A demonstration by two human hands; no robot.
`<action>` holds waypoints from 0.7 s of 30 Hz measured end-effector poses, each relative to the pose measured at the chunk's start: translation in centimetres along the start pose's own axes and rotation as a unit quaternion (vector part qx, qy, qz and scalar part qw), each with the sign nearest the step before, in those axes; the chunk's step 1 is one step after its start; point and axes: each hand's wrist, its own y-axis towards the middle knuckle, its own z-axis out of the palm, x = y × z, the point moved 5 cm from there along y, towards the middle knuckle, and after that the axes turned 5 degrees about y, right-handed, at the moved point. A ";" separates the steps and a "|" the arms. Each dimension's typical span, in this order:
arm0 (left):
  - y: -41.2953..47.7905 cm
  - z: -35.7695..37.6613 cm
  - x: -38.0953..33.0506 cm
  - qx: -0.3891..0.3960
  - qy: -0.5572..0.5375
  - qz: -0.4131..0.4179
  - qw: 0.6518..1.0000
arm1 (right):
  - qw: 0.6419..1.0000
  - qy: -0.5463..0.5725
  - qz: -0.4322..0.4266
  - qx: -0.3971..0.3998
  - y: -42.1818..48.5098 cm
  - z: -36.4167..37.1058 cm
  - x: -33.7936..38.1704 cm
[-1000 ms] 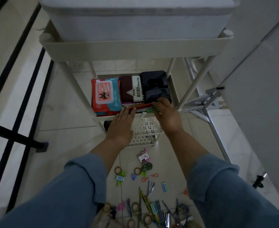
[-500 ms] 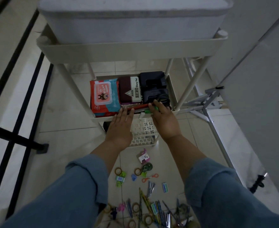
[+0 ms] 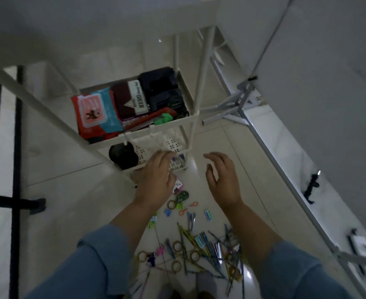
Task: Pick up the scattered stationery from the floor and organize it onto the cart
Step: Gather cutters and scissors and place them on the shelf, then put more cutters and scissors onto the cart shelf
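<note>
So the scattered stationery (image 3: pixel 190 244) is a messy pile on the pale tiled floor (image 3: pixel 59 190) at the near end of the shot: pencils and pens crossed over each other, several tape rolls, little orange-handled scissors (image 3: pixel 188 208), small erasers and a few coloured clips. Lighting's dim, so the smaller bits are hard to tell apart.

Both hands hover above the floor, just beyond the far edge of that pile. The left hand (image 3: pixel 156 180) is open with fingers loosely curled, holding nothing, right in front of the cart's bottom tier. The right hand (image 3: pixel 223 180) is spread too, empty, a bit to the right of it. Most of the pile sits nearer than the hands, between the two blue sleeves.

The white cart (image 3: pixel 134 139) stands at the far side. Its middle shelf holds a red and blue wipes pack (image 3: pixel 96 113) on the left, a maroon box (image 3: pixel 130 100) reading "HERO" in the middle, and a black thing on the right that I can't identify. A red item and green bits lie along the shelf's near edge.
</note>
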 end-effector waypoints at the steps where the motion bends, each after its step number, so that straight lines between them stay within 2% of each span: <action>1: -0.7 1.2 -0.5 0.016 -0.004 0.004 1.000 | 1.000 0.005 0.028 -0.006 -1.6 -0.5 -1.3; 10: -5.5 13.3 -1.3 0.171 -0.039 -0.045 0.984 | 0.961 0.017 0.275 0.023 -15.8 0.5 -10.9; 16: -7.4 24.1 2.3 0.216 -0.045 -0.132 0.966 | 0.918 0.031 0.395 0.013 -21.1 4.4 -19.4; 21: -7.0 34.6 7.9 0.235 0.010 -0.217 0.947 | 0.894 -0.010 0.448 0.016 -22.2 8.9 -30.6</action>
